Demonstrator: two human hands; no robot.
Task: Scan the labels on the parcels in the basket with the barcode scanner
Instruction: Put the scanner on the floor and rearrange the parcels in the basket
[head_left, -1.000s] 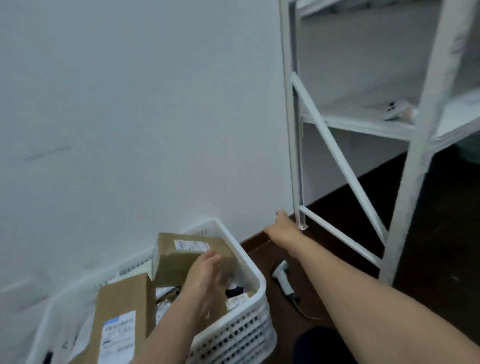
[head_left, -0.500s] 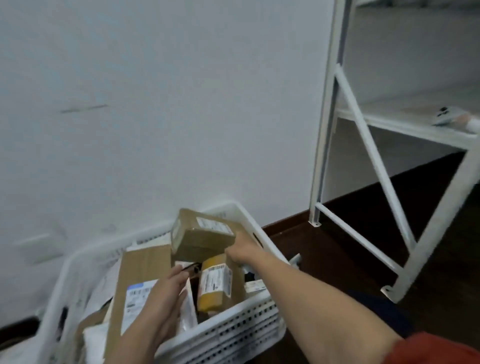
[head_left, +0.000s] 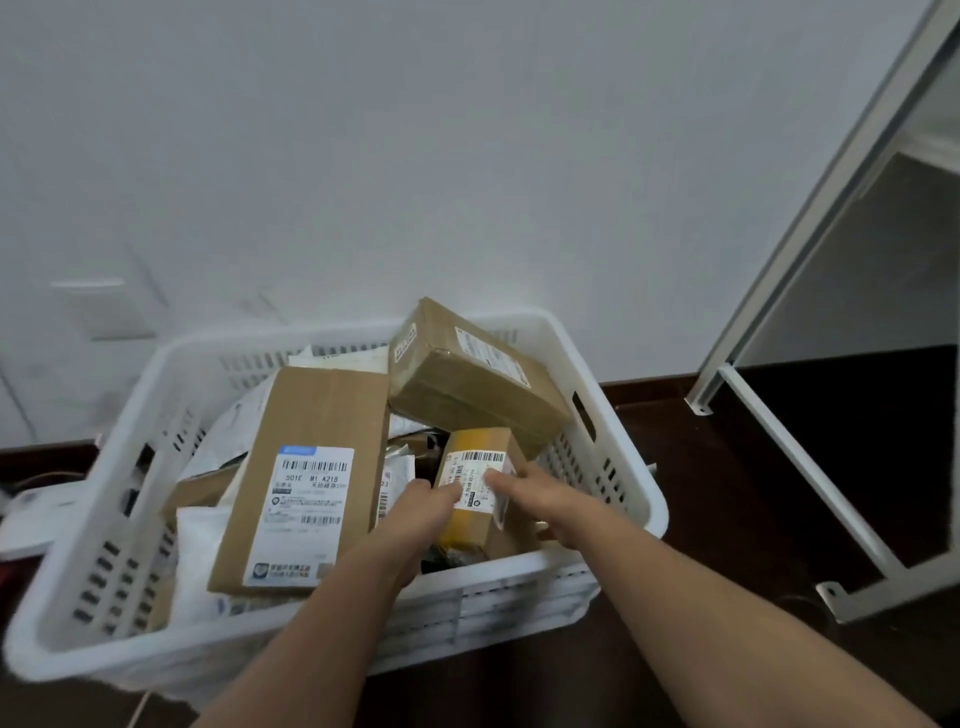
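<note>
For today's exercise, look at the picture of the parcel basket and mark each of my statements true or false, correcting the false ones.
1. Both hands touch the small yellow-taped parcel. True: left hand, right hand.
2. A hand holds the barcode scanner. False: no scanner is in view.
3. The basket is white plastic. True.
4. The long flat box shows no label. False: a printed label faces up.
5. The brown box at the back lies flat on the floor. False: it sits tilted in the basket.

labelled parcels (head_left: 306, 483) piled, white basket (head_left: 613, 525)
</note>
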